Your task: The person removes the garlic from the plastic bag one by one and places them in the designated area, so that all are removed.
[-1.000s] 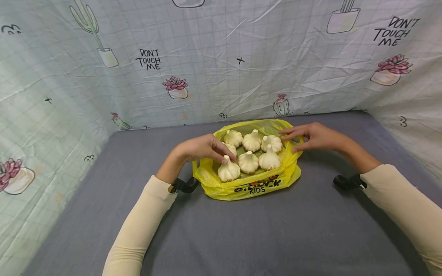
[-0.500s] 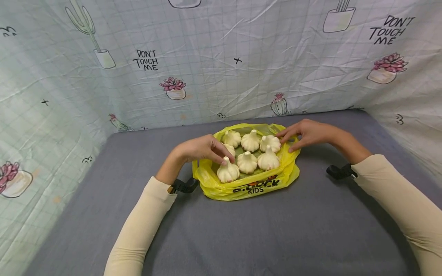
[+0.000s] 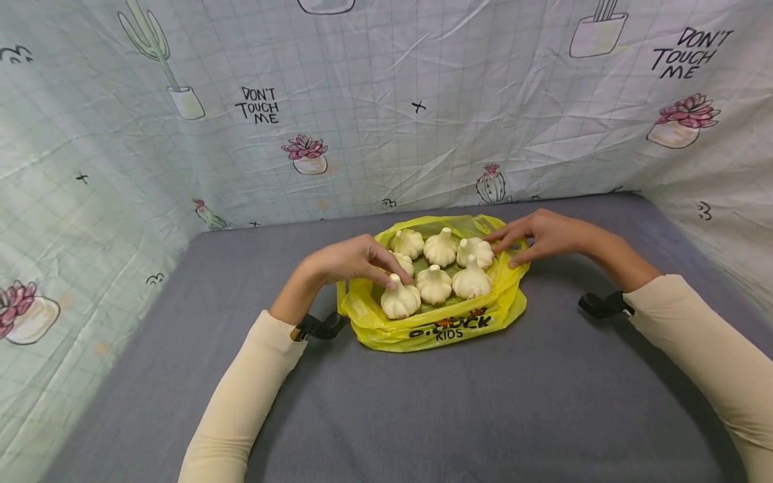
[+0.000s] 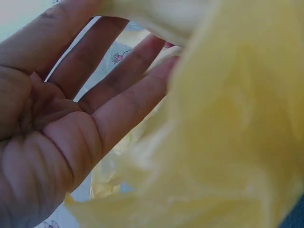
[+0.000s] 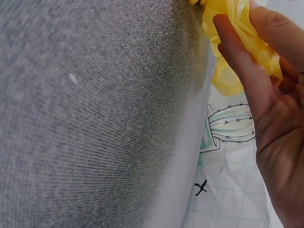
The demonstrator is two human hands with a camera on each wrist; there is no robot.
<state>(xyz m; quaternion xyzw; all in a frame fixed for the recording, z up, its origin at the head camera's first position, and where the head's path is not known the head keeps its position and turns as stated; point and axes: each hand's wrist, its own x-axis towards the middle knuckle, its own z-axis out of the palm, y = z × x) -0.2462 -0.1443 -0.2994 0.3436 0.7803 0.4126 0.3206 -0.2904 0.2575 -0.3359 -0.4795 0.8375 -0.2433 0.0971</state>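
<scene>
An opened yellow plastic bag (image 3: 386, 337) with dark lettering holds several pale garlic bulbs in loose rows. Over its left rim, my left hand (image 3: 353, 260) pinches the front-left garlic bulb (image 3: 400, 302) near its stem; this bulb still sits among the others. Part of another garlic bulb (image 3: 402, 263) hides behind those fingers. On the opposite side, my right hand (image 3: 552, 235) holds the bag's right rim, fingertips inside by the right-back garlic bulb (image 3: 476, 252) and thumb outside. Yellow plastic (image 5: 237, 28) lies between its thumb and fingers in the right wrist view.
The bag rests on a grey cloth-covered table (image 3: 453, 409), towards its far edge. A pale printed curtain (image 3: 374, 121) rises behind the table and along both sides. Each wrist wears a black camera band (image 3: 323, 326).
My right hand has shifted slightly left and its fingertips reach further inside the rim. The bag's far edge has dropped a little. My left hand stays at the front-left garlic bulb.
</scene>
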